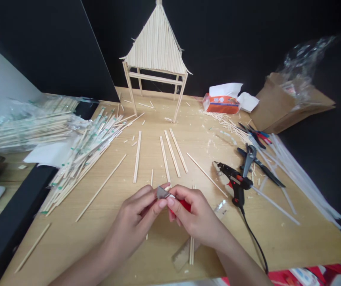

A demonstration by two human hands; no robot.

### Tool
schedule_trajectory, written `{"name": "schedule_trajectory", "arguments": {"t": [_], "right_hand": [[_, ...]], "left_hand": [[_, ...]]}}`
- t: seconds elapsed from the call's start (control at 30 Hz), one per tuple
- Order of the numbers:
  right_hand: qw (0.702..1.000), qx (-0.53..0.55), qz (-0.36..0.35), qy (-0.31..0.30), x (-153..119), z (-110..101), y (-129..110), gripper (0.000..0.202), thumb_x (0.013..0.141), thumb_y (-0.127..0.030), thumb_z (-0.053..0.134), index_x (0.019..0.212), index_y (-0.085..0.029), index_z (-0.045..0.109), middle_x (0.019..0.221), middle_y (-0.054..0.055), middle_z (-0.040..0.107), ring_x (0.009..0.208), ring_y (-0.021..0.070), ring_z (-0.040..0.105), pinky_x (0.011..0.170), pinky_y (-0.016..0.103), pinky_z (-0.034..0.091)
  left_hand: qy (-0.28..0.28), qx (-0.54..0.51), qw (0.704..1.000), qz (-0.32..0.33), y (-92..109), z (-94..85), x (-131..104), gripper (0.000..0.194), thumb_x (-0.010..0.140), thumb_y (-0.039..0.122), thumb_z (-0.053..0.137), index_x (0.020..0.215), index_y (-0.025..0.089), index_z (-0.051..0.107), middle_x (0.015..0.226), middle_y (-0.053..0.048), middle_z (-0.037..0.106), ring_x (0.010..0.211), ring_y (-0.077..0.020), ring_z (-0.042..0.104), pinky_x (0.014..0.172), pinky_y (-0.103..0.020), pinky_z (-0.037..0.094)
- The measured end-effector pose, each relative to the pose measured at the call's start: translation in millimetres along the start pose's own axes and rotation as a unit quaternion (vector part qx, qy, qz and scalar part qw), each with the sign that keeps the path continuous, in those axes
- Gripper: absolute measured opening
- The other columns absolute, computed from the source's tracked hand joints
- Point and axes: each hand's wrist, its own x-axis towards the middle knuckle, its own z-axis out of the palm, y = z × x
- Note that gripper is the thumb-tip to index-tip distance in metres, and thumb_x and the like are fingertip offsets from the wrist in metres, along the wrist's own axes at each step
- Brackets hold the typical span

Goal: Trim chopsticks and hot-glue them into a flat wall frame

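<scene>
My right hand is closed around a red-handled tool with a grey metal head, probably a cutter. Its metal end points up and to the left. My left hand meets it in a pinch, thumb and fingers at the metal head; whatever lies between them is hidden. Just beyond the hands, several paired wooden sticks lie on the table. Under my right wrist lie more sticks across a flat, clear ruler-like strip.
A stick-built model house stands at the back. Loose and bagged sticks pile up at left. A corded glue gun, pliers, glue sticks, a tissue pack and a paper bag are at right.
</scene>
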Motion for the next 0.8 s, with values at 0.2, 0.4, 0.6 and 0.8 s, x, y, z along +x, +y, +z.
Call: {"name": "schedule_trajectory", "arguments": {"t": [0.2,0.4,0.6,0.8], "right_hand": [[1.000,0.019,0.002,-0.012,1,-1,0,0.025,0.093,-0.040,0.046,0.082,-0.019,0.056,0.063,-0.003,0.053,0.051,0.0079,0.046,0.052,0.020,0.036],[0.999,0.033,0.014,-0.025,0,-2,1,0.026,0.092,-0.041,0.047,0.082,-0.018,0.056,0.064,-0.003,0.052,0.051,0.0076,0.045,0.050,0.019,0.035],[0.995,0.089,0.032,0.006,1,-11,-3,0.024,0.088,-0.044,0.053,0.086,-0.020,0.055,0.063,-0.004,0.052,0.049,0.0069,0.043,0.046,0.019,0.034],[0.991,-0.032,0.060,0.117,13,-17,13,0.023,0.082,-0.043,0.061,0.084,-0.021,0.059,0.065,-0.004,0.053,0.047,0.0083,0.042,0.044,0.021,0.032]], "left_hand": [[0.001,-0.007,1.000,-0.007,-3,-0.2,0,0.020,0.090,0.030,0.049,0.100,0.025,0.066,0.081,-0.002,0.056,0.084,-0.0184,0.055,0.076,-0.027,0.042],[-0.012,-0.023,1.000,-0.014,-1,1.3,-2,0.022,0.091,0.032,0.048,0.100,0.026,0.067,0.083,-0.002,0.056,0.077,-0.0160,0.052,0.075,-0.027,0.041],[0.026,-0.234,0.964,-0.126,1,-8.6,7,0.031,0.087,0.038,0.055,0.114,0.026,0.064,0.066,0.003,0.042,0.057,-0.0086,0.039,0.051,-0.019,0.032],[0.121,-0.460,0.868,-0.142,-9,-23.4,24,0.032,0.084,0.027,0.061,0.115,0.018,0.062,0.072,0.003,0.048,0.059,-0.0045,0.043,0.054,-0.015,0.039]]}}
